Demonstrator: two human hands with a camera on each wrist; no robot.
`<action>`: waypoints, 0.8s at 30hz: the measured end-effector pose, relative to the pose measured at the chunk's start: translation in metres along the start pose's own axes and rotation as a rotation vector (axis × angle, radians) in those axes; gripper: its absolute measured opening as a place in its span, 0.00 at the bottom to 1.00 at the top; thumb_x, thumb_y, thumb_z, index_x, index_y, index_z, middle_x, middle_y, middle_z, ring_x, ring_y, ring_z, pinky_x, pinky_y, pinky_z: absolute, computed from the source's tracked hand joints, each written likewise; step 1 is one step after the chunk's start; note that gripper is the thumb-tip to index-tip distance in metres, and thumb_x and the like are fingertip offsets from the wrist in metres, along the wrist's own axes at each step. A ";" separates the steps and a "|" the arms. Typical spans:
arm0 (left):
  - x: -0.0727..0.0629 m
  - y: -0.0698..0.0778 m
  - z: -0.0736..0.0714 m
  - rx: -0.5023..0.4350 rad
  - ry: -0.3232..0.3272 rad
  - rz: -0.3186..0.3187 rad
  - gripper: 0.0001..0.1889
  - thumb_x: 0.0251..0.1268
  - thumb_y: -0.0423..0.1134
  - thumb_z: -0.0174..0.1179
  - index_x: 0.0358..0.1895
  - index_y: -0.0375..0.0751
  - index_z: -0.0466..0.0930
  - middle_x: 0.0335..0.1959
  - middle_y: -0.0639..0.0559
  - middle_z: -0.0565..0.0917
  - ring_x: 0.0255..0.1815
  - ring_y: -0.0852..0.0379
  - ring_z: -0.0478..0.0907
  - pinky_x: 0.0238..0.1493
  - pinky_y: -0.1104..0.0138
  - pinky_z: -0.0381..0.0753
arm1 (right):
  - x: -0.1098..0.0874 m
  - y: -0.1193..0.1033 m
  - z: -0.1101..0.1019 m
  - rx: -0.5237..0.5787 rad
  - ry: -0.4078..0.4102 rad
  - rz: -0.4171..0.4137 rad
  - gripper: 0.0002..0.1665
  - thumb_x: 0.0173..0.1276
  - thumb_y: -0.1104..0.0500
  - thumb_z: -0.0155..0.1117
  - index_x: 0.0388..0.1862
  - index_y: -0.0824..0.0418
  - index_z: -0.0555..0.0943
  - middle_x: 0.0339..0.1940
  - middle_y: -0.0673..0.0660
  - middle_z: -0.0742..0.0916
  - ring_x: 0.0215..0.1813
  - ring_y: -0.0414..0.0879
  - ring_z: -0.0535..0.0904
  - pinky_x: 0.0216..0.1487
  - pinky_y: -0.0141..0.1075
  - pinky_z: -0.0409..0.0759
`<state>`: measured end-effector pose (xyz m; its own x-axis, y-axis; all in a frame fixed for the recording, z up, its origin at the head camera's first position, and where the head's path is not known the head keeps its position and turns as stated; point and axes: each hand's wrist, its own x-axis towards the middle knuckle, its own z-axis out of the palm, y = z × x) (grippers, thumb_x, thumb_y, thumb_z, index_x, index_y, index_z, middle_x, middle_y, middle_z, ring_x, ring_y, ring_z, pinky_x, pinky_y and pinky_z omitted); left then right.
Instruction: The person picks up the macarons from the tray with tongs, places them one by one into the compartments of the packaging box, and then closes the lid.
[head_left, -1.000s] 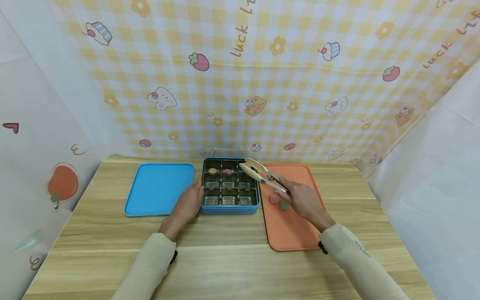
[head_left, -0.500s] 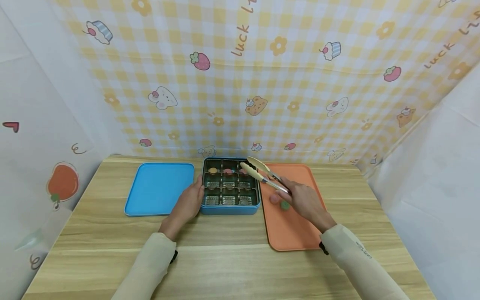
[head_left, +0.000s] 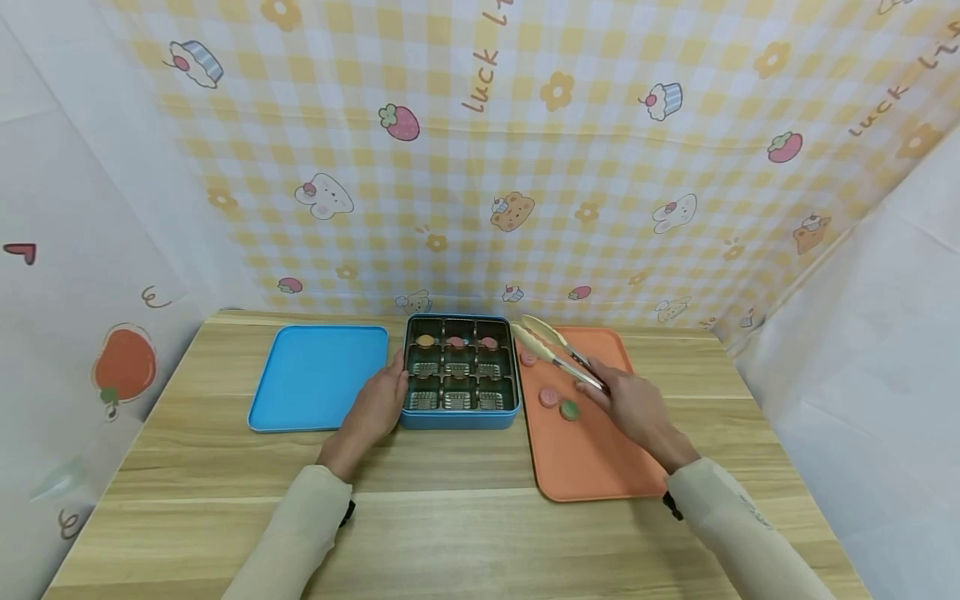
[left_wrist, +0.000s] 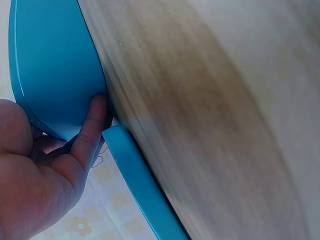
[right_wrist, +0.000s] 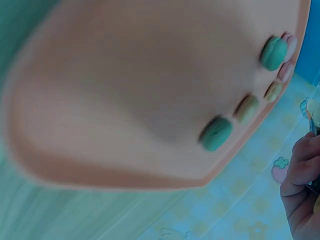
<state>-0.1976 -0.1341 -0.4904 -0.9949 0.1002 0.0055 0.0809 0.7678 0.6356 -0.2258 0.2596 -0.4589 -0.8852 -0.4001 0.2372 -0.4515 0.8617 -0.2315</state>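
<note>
My left hand [head_left: 378, 402] rests against the left wall of a blue box [head_left: 460, 422], its fingers laid along the side in the left wrist view. Inside, a dark divided insert holds a yellow macaron [head_left: 425, 341] and two pink ones along the back row. My right hand [head_left: 637, 408] grips tongs [head_left: 534, 342] with cream tips. Those tips stand apart with nothing visible between them, over the back left of an orange tray [head_left: 592, 467]. On the tray lie a pink macaron [head_left: 550, 397], a green macaron [head_left: 570, 410] and several others, some hidden by the tongs in the head view.
A blue lid [head_left: 322, 379] lies on the wooden table [head_left: 450, 533] left of the box. The tray stands close to the box's right side. A checked cloth [head_left: 465, 167] hangs behind the table.
A pink macaron now sits in the back right compartment, released from the tongs. My right hand and the tongs have moved right, off the box and over the tray. The left hand stays put.
</note>
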 end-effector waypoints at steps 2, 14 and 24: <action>0.000 0.000 0.000 0.000 -0.002 -0.001 0.28 0.83 0.36 0.39 0.76 0.25 0.49 0.59 0.29 0.77 0.56 0.38 0.78 0.51 0.48 0.77 | -0.005 0.005 -0.002 0.002 -0.003 0.019 0.13 0.70 0.48 0.66 0.42 0.54 0.77 0.16 0.48 0.71 0.16 0.41 0.65 0.18 0.35 0.62; -0.001 0.002 -0.001 0.007 -0.004 -0.001 0.27 0.82 0.36 0.39 0.76 0.24 0.49 0.64 0.27 0.73 0.63 0.33 0.73 0.59 0.45 0.75 | -0.031 0.031 -0.005 -0.082 -0.078 0.040 0.13 0.70 0.49 0.66 0.40 0.55 0.74 0.16 0.49 0.69 0.15 0.43 0.64 0.17 0.36 0.60; -0.001 0.001 0.000 0.007 0.003 0.010 0.27 0.82 0.36 0.39 0.76 0.24 0.50 0.62 0.27 0.75 0.61 0.34 0.75 0.58 0.45 0.76 | -0.034 0.036 -0.002 -0.101 -0.135 0.052 0.14 0.72 0.47 0.63 0.40 0.55 0.73 0.17 0.51 0.71 0.17 0.44 0.66 0.17 0.37 0.61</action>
<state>-0.1968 -0.1332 -0.4894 -0.9943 0.1058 0.0142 0.0911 0.7711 0.6301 -0.2118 0.3048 -0.4731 -0.9173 -0.3863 0.0967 -0.3969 0.9067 -0.1429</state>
